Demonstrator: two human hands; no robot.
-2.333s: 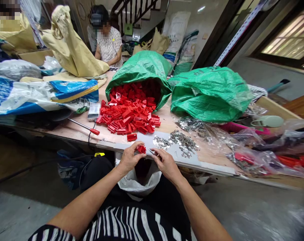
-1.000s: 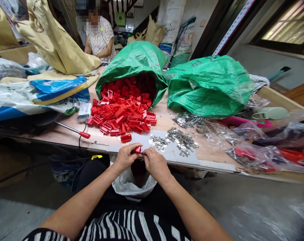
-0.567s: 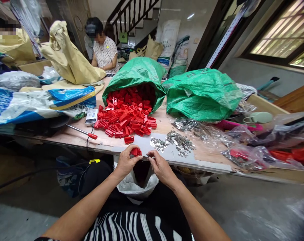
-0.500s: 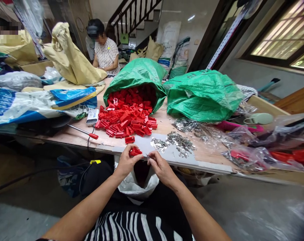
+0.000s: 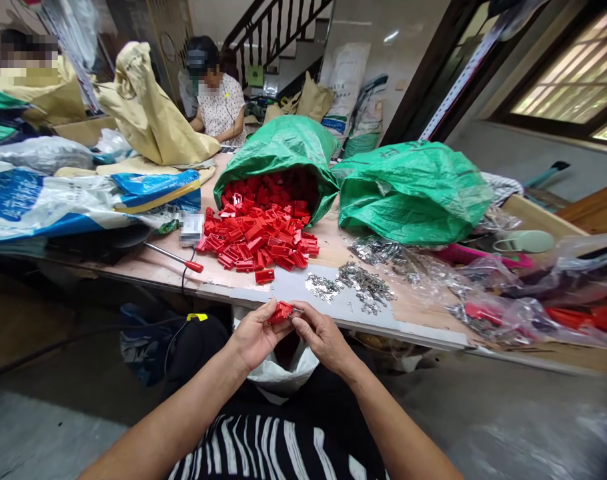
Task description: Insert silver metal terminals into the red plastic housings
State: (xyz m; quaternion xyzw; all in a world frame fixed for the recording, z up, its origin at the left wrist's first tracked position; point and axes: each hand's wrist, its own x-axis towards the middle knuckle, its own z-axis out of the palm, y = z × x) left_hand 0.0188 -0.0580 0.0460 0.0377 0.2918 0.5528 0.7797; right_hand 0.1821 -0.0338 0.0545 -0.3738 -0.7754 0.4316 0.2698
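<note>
My left hand [image 5: 258, 335] is closed on a red plastic part [image 5: 281, 312], held just in front of the table edge. Against the right side of that part, the fingers of my right hand [image 5: 319, 333] pinch a small metal piece, mostly hidden by the fingertips. Beyond my hands a heap of red plastic parts [image 5: 258, 233] spills from a green woven sack [image 5: 278, 143]. One loose red part [image 5: 264, 276] lies at the heap's near edge. Small flat metal pieces [image 5: 366, 287] are spread on a grey sheet [image 5: 296, 283] to the right.
A white sack [image 5: 283, 377] stands open below my hands. A red-handled lever [image 5: 176, 258] juts out at the left. Another green sack [image 5: 413, 193] and clear plastic bags [image 5: 523, 313] lie to the right. A person [image 5: 221, 100] sits across the table.
My right hand has brought the metal piece up against the red part, where before there was a gap. My left hand has turned, and the view has shifted slightly.
</note>
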